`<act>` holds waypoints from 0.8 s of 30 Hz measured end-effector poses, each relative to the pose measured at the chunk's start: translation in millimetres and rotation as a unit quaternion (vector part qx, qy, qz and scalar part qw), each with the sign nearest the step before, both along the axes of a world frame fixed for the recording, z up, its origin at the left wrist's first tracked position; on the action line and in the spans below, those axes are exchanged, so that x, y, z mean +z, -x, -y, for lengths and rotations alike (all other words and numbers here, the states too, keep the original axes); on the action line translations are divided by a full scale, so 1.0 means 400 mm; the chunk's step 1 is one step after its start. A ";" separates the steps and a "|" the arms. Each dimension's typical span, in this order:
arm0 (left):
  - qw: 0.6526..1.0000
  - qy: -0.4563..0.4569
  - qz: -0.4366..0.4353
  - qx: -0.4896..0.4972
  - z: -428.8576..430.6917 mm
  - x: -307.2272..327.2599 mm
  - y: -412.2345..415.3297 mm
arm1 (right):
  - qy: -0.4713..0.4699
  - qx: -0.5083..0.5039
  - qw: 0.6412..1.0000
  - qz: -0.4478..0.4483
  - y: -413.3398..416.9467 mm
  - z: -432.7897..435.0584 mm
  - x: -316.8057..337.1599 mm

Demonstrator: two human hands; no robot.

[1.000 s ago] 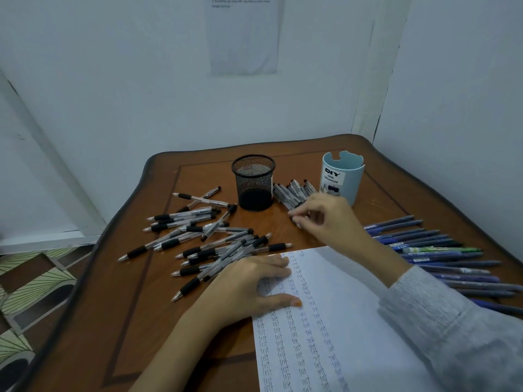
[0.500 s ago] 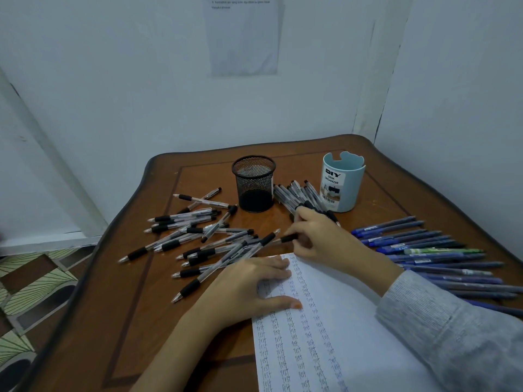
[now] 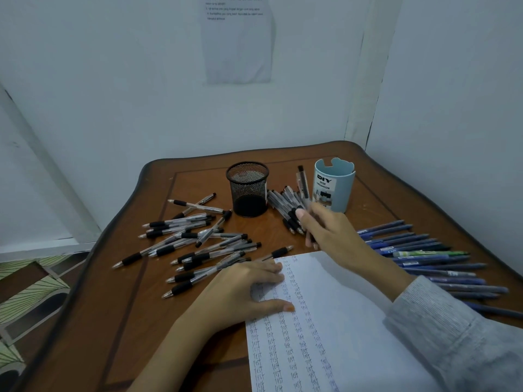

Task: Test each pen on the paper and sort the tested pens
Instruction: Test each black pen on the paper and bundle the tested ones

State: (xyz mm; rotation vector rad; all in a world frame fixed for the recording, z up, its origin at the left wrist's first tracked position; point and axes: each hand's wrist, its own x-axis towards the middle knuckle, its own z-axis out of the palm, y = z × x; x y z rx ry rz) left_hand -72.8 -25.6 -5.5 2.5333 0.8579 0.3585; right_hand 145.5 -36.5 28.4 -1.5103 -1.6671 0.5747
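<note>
My right hand (image 3: 331, 233) grips a clear pen with a black cap end (image 3: 302, 182), held nearly upright just left of the blue organizer cup (image 3: 335, 190). My left hand (image 3: 246, 290) rests flat on the left edge of the paper (image 3: 348, 315), which carries columns of "test" writing. A small bunch of clear black-grip pens (image 3: 283, 203) lies between the two cups, under my right hand's fingers. A larger loose pile of the same pens (image 3: 198, 244) spreads over the table's left half.
A black mesh cup (image 3: 247, 188) stands at the back centre. A row of blue pens with one green one (image 3: 424, 256) lies along the right side, partly under my sleeve. The wooden table (image 3: 119, 321) sits in a corner between white walls.
My right hand left the bunch by the blue cup, dipped toward the paper's top edge, then rose back near the cup with a pen now held upright. My left hand stayed put.
</note>
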 end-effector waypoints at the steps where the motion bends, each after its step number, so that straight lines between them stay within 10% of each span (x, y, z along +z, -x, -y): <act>1: 1.000 0.001 -0.001 0.000 -0.001 -0.001 0.001 | -0.002 0.004 0.999 -0.031 0.004 0.003 0.004; 24: 0.995 0.011 -0.099 -0.012 0.027 0.012 0.000 | 0.053 -0.018 0.936 -0.347 -0.028 0.049 0.008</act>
